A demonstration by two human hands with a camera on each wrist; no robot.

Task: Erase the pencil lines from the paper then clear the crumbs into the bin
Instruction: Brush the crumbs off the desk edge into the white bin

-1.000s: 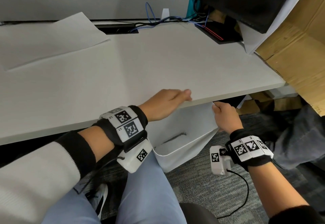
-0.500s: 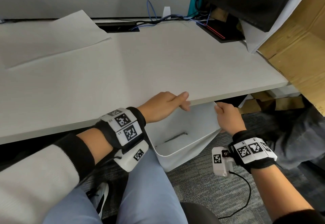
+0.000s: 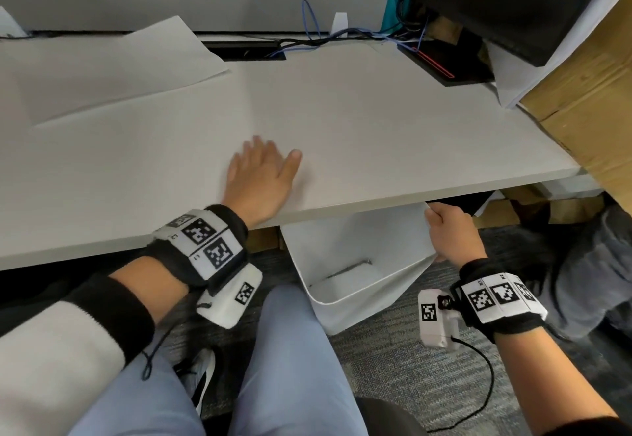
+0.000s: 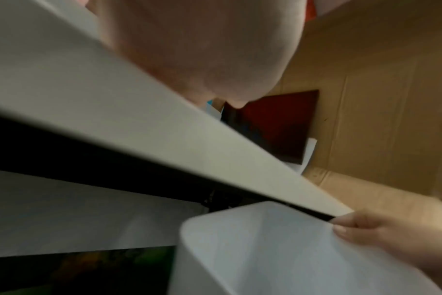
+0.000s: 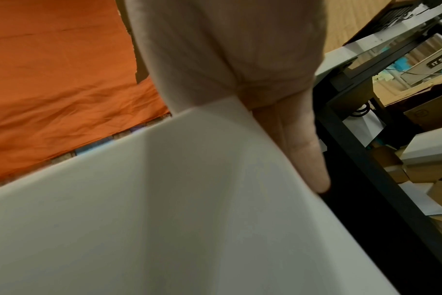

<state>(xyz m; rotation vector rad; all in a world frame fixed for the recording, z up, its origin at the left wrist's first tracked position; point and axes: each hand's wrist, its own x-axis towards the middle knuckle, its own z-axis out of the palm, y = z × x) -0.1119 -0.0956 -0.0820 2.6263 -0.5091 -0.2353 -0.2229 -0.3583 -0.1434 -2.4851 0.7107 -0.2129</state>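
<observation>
My left hand (image 3: 263, 169) lies flat on the white desk (image 3: 376, 134), fingers straight and spread, a little back from the front edge. Below the edge my right hand (image 3: 448, 234) grips the rim of a white bin (image 3: 355, 264), held tilted under the desk. In the left wrist view the bin (image 4: 278, 249) shows with the right hand's fingers (image 4: 361, 229) pinching its rim. The right wrist view is filled by the bin wall (image 5: 164, 209) and my palm. A white paper (image 3: 113, 69) lies at the desk's far left. No crumbs are visible to me.
A black device (image 3: 448, 66) and cables (image 3: 328, 39) sit at the back of the desk. Cardboard (image 3: 588, 93) rises at the right, with loose papers (image 3: 533, 59) against it. My knees (image 3: 294, 367) are under the desk over grey carpet.
My left hand has moved from the desk's front edge back onto the desk top and spread flat. My right hand still holds the bin under the edge.
</observation>
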